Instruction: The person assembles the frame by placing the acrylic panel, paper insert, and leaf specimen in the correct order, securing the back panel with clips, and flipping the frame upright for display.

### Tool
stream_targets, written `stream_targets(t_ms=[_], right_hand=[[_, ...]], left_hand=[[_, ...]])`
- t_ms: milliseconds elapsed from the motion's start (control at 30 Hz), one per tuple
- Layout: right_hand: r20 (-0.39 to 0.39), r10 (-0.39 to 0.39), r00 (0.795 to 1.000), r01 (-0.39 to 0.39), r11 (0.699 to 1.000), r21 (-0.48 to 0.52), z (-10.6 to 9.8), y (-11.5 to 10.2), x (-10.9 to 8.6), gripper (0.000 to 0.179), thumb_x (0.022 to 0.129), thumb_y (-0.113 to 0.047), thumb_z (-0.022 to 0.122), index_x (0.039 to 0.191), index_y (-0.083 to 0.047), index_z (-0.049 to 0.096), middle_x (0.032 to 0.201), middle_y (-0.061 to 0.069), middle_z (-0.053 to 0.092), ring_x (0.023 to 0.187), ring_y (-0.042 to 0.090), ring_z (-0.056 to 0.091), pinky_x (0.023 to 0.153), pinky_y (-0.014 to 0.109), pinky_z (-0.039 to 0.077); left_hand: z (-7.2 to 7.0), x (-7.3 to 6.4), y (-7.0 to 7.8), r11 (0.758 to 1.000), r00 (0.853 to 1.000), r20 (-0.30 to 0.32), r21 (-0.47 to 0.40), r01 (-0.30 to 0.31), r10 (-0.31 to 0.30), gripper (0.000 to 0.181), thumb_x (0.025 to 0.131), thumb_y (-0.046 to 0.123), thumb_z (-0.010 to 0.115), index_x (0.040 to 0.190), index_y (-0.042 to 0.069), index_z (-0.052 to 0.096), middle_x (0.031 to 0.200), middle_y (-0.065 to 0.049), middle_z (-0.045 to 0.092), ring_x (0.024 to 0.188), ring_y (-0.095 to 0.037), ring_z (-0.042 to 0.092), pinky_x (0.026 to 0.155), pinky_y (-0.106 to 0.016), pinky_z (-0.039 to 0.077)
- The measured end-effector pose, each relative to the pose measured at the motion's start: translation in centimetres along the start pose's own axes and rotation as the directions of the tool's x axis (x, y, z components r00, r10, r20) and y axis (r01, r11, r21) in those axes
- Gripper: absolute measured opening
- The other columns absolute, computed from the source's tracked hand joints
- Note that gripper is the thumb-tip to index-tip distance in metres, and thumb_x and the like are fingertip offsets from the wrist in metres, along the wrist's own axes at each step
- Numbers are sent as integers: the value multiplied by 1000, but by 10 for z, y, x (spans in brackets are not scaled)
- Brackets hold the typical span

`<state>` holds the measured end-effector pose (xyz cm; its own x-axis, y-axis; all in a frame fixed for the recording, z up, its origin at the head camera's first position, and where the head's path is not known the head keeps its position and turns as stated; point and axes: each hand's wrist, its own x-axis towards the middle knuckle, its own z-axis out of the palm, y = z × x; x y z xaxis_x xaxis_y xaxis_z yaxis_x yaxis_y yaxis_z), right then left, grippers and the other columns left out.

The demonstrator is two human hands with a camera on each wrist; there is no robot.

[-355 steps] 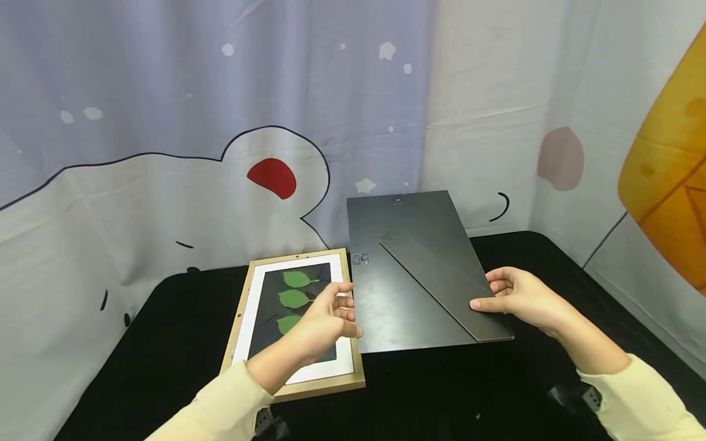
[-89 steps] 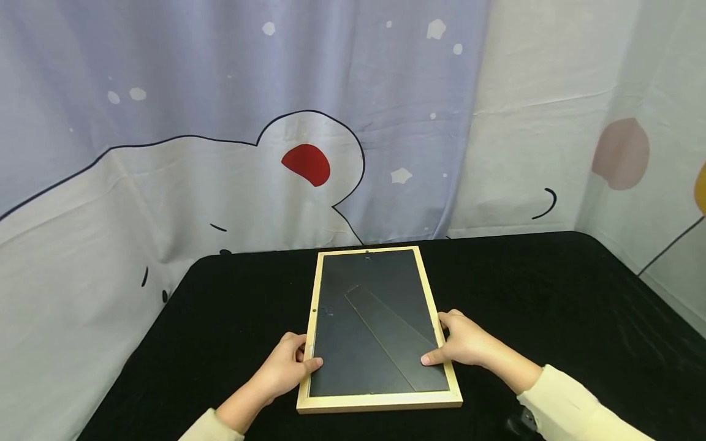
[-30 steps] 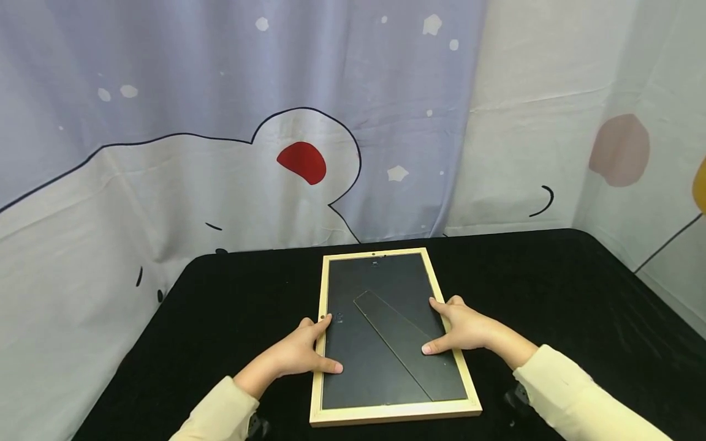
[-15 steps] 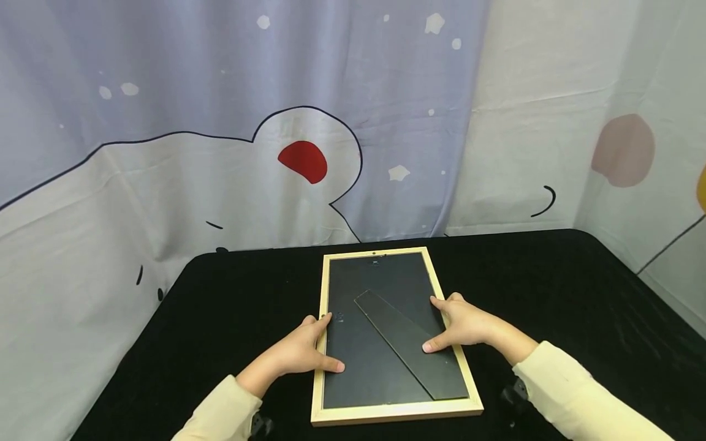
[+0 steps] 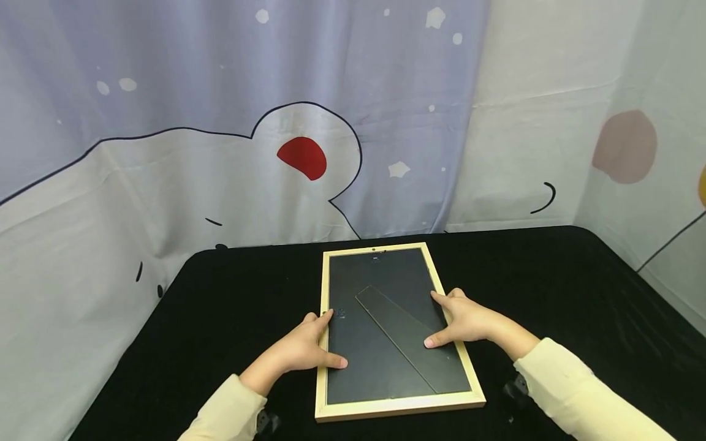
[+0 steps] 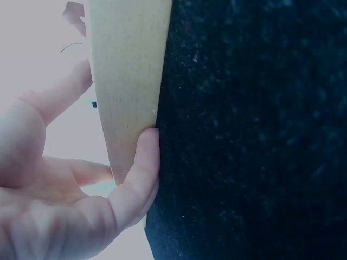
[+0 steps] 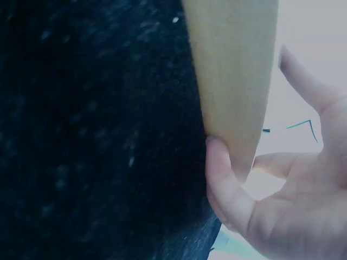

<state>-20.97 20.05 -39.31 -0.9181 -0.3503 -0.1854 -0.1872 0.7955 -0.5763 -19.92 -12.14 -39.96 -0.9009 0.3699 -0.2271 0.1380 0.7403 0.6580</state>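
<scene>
A light wooden picture frame (image 5: 400, 406) lies back side up, with its dark backing board (image 5: 364, 367) set inside the rim. A slanted easel stand (image 5: 405, 334) lies flat against that board. My left hand (image 5: 300, 348) grips the frame's left side, thumb over the board. On the opposite side my right hand (image 5: 469, 320) holds the rim, its thumb resting on the stand. In the left wrist view, fingers (image 6: 142, 173) press the frame's outer wall (image 6: 127, 70). Likewise, fingers (image 7: 222, 176) touch the outer wall (image 7: 233, 70) in the right wrist view. The picture side is hidden underneath.
Black cloth (image 5: 237, 294) covers the table under and around the frame. Behind it hangs a printed curtain (image 5: 193, 184) meeting the table's back edge. Dark wrist devices show at both cuffs.
Earlier the backing board was held apart, beside the frame showing green leaves; now it sits in the frame. Both hands have since shifted along the rim. Over the last second they hardly move.
</scene>
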Motion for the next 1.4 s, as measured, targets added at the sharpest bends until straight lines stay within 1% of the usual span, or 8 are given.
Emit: stream_targets(t_ms=[133,200,300,400,500,667,1100,1400], right_hand=[[67,17,998,-27,987,156,-5,9,-1,108,74,-41,82,149,8,21,126,27,37,98,26,54,80,36,48],[102,14,995,-43,957,286,-8,15,-2,104,81,-38,77,150,7,14,129,29,36,95,25,60,77,37,52],[129,-1,992,-57,893,446,-12,25,-3,93,90,-29,68,148,13,9,132,32,39,95,27,65,77,41,55],[139,-21,990,-55,852,520,-14,33,-5,79,95,-21,61,143,20,14,126,29,50,100,27,63,80,43,55],[160,-48,986,-48,837,544,-14,38,-5,70,94,-16,60,139,23,23,113,21,60,99,25,64,82,44,54],[159,-55,986,-44,828,559,-12,44,-5,64,91,-14,65,135,20,34,96,11,60,88,21,64,79,42,55],[167,-3,986,-101,785,611,-11,47,0,51,84,-11,73,119,16,50,91,4,66,82,16,67,74,37,56],[171,22,985,-121,795,594,-11,42,2,45,83,-10,73,115,13,53,88,3,68,78,15,67,67,34,56]], left_hand=[[-1,-4,-3,1000,1000,15,-14,8,-8,106,66,29,89,149,0,29,109,-14,44,84,-21,50,74,-34,43],[-1,-6,-4,1000,1000,21,-27,9,-9,109,66,28,89,150,1,27,111,-14,44,85,-22,51,75,-34,44],[-1,-9,-5,997,1000,31,-75,3,-1,113,65,25,90,152,-1,21,114,-17,42,81,-21,53,71,-33,48],[0,-13,-6,988,999,39,-151,-1,7,117,66,20,89,152,-4,14,118,-22,40,72,-19,58,61,-33,52],[2,-15,-5,975,999,40,-223,14,-5,118,66,15,88,150,-8,9,120,-26,38,64,-18,60,54,-33,53],[4,-16,-4,970,1000,23,-241,21,-16,116,66,13,88,149,-12,10,118,-27,39,63,-18,61,54,-33,54],[7,-12,-7,964,999,24,-267,-16,23,113,66,10,88,149,-11,14,115,-26,40,64,-18,62,53,-34,54],[7,-12,-8,965,999,23,-263,-22,28,115,66,11,88,149,-12,12,116,-27,40,64,-17,62,53,-33,54]])
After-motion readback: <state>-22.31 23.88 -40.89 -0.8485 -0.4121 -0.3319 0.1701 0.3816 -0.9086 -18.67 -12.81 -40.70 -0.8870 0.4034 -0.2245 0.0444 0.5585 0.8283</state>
